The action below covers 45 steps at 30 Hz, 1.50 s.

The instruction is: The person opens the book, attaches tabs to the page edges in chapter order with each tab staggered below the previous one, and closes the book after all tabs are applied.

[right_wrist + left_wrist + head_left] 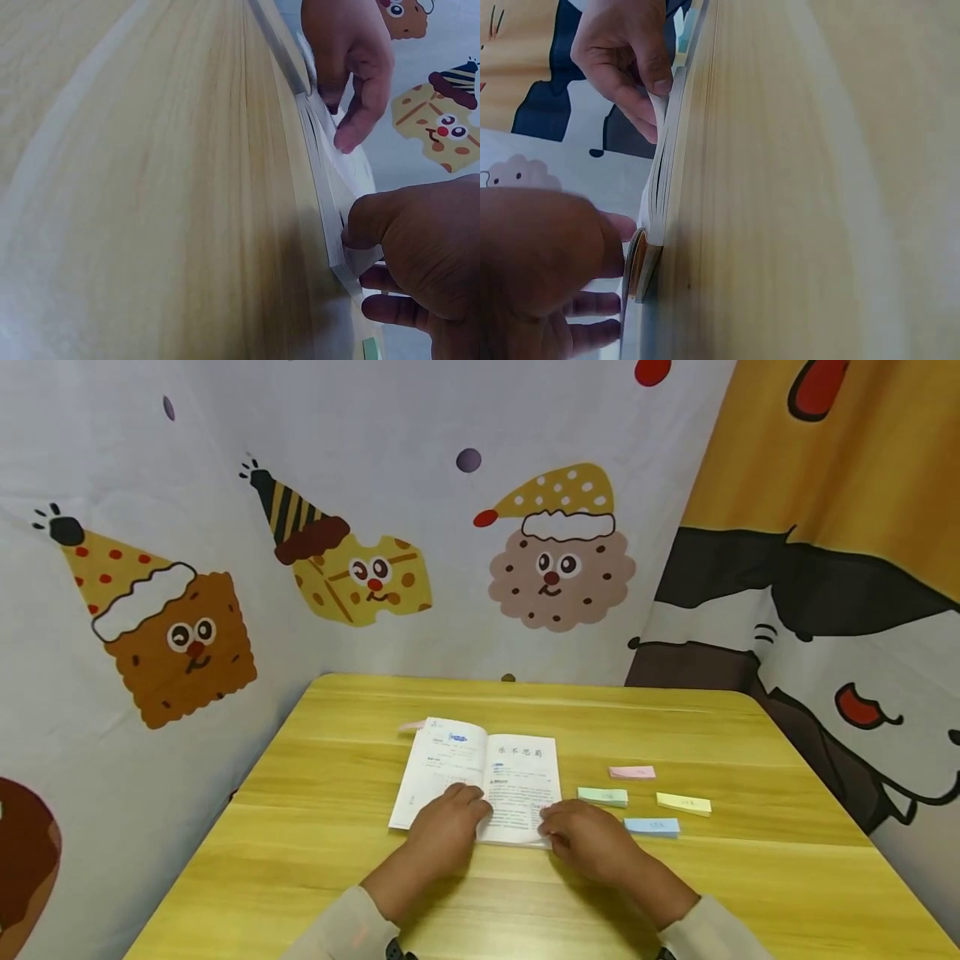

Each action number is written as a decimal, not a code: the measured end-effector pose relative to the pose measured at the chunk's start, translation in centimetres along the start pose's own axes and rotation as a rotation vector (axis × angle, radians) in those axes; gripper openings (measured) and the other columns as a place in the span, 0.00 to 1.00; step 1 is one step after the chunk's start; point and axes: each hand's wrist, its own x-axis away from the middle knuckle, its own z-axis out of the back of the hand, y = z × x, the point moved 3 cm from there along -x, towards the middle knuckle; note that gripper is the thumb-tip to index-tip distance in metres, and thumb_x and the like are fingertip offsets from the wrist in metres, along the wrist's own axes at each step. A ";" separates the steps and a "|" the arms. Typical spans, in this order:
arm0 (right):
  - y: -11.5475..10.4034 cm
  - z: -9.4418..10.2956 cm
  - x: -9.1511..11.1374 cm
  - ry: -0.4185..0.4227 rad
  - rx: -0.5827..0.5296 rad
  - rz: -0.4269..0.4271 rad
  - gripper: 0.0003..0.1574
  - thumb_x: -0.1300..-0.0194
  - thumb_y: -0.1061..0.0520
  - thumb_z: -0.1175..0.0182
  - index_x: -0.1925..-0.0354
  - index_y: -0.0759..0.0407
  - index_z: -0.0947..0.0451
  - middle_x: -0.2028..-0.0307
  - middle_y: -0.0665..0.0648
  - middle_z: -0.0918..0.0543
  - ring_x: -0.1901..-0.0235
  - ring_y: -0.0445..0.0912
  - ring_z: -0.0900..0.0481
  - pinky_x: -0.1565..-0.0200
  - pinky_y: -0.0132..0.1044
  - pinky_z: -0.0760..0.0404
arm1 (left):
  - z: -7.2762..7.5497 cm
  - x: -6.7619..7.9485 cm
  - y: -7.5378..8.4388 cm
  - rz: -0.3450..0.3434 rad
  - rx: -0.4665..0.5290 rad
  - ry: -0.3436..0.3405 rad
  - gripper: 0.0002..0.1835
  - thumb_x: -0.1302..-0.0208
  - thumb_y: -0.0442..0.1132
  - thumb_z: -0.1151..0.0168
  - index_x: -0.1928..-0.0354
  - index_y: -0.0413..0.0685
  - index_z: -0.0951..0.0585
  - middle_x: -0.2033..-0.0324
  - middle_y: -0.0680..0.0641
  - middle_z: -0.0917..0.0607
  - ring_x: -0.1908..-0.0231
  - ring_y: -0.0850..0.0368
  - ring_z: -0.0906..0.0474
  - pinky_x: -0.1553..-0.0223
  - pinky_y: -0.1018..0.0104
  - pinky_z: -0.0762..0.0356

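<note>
An open book (517,777) with printed pages lies on the wooden table. My left hand (442,831) rests on the lower part of the left page, its fingertips near the central fold. At the lower right corner of the right page is my right hand (592,842). In the right wrist view that hand (420,247) has its thumb on the page edge and pinches a page (341,169), which bows up from the pages beneath. From the left wrist, the left hand (544,262) appears with fingers fairly straight against the book's left side.
Right of the book lie a pink paper strip (632,772), a green one (602,797), a yellow one (683,803) and a blue one (652,827). A pink tab (412,726) sticks out at the book's upper left. A cartoon-print curtain (450,643) hangs behind the table.
</note>
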 end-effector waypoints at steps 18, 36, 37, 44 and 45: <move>-0.5 1.0 -0.8 0.322 0.056 -0.002 0.08 0.48 0.57 0.30 0.66 0.46 0.16 0.57 0.45 0.26 0.54 0.42 0.29 0.67 0.33 0.23 | -0.4 -0.4 0.5 0.053 0.009 -0.031 0.23 0.46 0.64 0.39 0.54 0.59 0.18 0.50 0.46 0.26 0.48 0.46 0.31 0.55 0.54 0.27; 0.0 -0.9 -0.2 0.003 -0.050 -0.093 0.20 0.46 0.43 0.33 0.59 0.51 0.21 0.56 0.47 0.22 0.51 0.43 0.26 0.49 0.40 0.27 | -0.3 -0.6 0.2 0.224 0.147 0.000 0.30 0.36 0.52 0.48 0.38 0.40 0.33 0.52 0.42 0.21 0.50 0.48 0.26 0.56 0.54 0.25; 0.0 -1.0 -0.2 -0.020 -0.045 -0.079 0.19 0.45 0.43 0.33 0.59 0.51 0.20 0.56 0.47 0.21 0.51 0.44 0.26 0.48 0.40 0.28 | -0.3 -0.6 0.1 0.248 0.170 0.005 0.31 0.35 0.54 0.49 0.37 0.41 0.35 0.52 0.41 0.21 0.51 0.48 0.25 0.57 0.53 0.24; 0.1 -0.7 0.0 -0.048 -0.046 -0.068 0.15 0.42 0.47 0.35 0.60 0.52 0.18 0.55 0.48 0.20 0.51 0.45 0.25 0.47 0.42 0.28 | -0.3 -0.9 -0.5 0.369 0.304 0.146 0.35 0.34 0.54 0.46 0.34 0.39 0.41 0.60 0.39 0.19 0.62 0.47 0.20 0.67 0.53 0.23; 0.2 -0.7 0.1 -0.052 -0.048 -0.070 0.14 0.41 0.47 0.35 0.60 0.52 0.17 0.55 0.48 0.20 0.51 0.45 0.25 0.47 0.42 0.28 | -0.3 -0.9 -0.6 0.380 0.301 0.174 0.35 0.35 0.51 0.45 0.33 0.39 0.42 0.61 0.38 0.19 0.62 0.47 0.20 0.67 0.53 0.23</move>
